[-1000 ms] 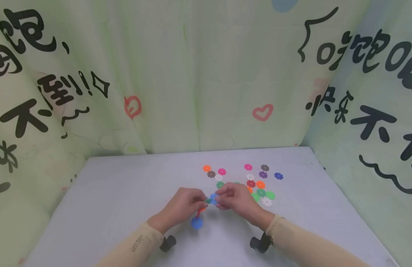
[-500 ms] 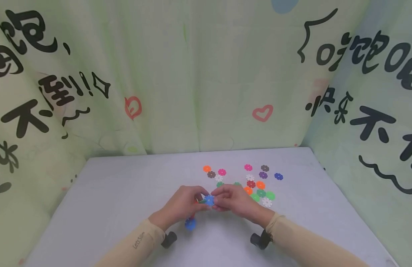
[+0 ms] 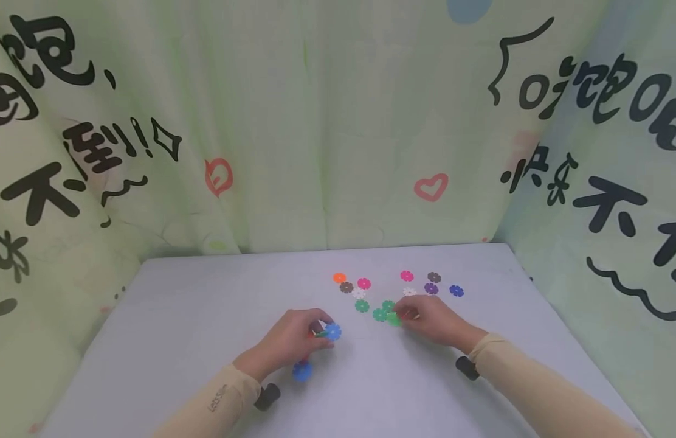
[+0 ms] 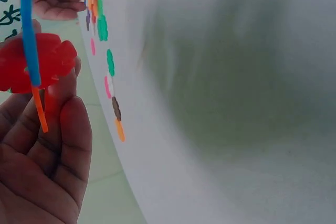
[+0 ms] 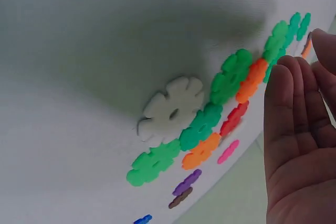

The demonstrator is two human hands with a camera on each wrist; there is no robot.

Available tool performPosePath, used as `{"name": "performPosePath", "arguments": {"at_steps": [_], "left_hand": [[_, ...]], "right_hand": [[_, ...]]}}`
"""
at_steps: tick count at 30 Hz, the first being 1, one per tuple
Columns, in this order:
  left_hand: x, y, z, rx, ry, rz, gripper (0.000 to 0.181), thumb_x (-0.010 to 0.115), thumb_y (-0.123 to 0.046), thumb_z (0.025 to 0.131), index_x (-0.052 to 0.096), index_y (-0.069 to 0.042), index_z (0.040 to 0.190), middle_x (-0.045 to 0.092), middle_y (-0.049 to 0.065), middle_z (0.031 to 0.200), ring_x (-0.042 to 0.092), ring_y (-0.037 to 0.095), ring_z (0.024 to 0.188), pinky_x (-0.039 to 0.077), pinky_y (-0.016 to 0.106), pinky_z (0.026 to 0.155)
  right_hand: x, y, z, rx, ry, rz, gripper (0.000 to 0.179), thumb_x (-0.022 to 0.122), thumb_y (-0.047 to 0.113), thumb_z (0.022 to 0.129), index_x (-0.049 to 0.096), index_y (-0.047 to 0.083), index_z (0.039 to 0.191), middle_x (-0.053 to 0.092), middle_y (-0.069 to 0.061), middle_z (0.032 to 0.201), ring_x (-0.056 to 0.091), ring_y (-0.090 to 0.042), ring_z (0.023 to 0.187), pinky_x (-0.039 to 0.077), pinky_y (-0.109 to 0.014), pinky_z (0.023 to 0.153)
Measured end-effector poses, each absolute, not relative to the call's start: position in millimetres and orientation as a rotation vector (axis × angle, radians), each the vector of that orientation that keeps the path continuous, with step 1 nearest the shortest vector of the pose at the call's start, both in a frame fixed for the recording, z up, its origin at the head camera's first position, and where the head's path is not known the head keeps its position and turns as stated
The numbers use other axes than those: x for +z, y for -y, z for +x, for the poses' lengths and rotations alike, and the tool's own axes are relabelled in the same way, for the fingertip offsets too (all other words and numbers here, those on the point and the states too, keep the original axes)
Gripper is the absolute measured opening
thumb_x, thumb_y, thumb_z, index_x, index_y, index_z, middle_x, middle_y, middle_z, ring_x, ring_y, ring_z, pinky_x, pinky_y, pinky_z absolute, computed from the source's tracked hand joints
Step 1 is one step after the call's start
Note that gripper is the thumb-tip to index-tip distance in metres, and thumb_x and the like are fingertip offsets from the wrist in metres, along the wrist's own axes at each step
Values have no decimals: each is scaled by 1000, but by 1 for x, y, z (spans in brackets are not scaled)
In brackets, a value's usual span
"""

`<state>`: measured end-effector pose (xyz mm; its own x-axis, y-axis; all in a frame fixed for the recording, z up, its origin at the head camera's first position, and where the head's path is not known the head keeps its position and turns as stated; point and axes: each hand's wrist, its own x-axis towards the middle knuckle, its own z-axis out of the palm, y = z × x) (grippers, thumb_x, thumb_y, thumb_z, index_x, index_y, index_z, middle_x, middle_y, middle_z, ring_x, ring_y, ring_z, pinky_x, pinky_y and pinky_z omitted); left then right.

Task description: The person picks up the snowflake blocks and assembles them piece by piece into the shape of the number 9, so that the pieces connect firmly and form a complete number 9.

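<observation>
Flower-shaped slotted plastic discs joined into one piece are pinched in my left hand. A blue disc shows at its fingertips and another blue disc hangs below the hand. The left wrist view shows a red disc of this piece, with an orange disc edge-on below; the fingers partly hide the rest. My right hand reaches over the loose discs, its fingertips right by a light green disc. In the right wrist view its fingers are nearly straight, with nothing seen between them.
Loose discs lie on the white table: an orange disc, a pink disc, a dark blue disc and several others. A white disc lies under the right wrist. A printed curtain stands behind.
My right hand has left the joined piece and moved right, over the loose discs. My left hand has drawn slightly left and still holds the piece.
</observation>
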<state>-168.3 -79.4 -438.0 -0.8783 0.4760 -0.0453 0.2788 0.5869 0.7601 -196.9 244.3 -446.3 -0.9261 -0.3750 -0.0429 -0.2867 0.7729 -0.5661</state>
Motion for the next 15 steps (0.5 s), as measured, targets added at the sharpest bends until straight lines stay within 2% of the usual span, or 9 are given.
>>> {"name": "performPosePath", "arguments": {"at_steps": [9, 15], "left_hand": [[-439, 84, -165, 1135, -2603, 667, 39, 81, -22, 85, 68, -15, 121, 65, -2, 93, 60, 10, 51, 50, 29, 66], [-438, 86, -165, 1141, -2589, 658, 39, 81, -21, 85, 68, -14, 121, 64, -2, 93, 60, 11, 50, 50, 29, 63]], "right_hand": [[-465, -232, -201, -549, -2979, -550, 31, 78, 11, 85, 72, 7, 115, 62, 4, 94, 55, -14, 85, 51, -38, 82], [-465, -226, -204, -503, -2991, -475, 20, 80, 15, 84, 72, 10, 102, 56, 5, 86, 54, -13, 80, 51, -35, 78]]}}
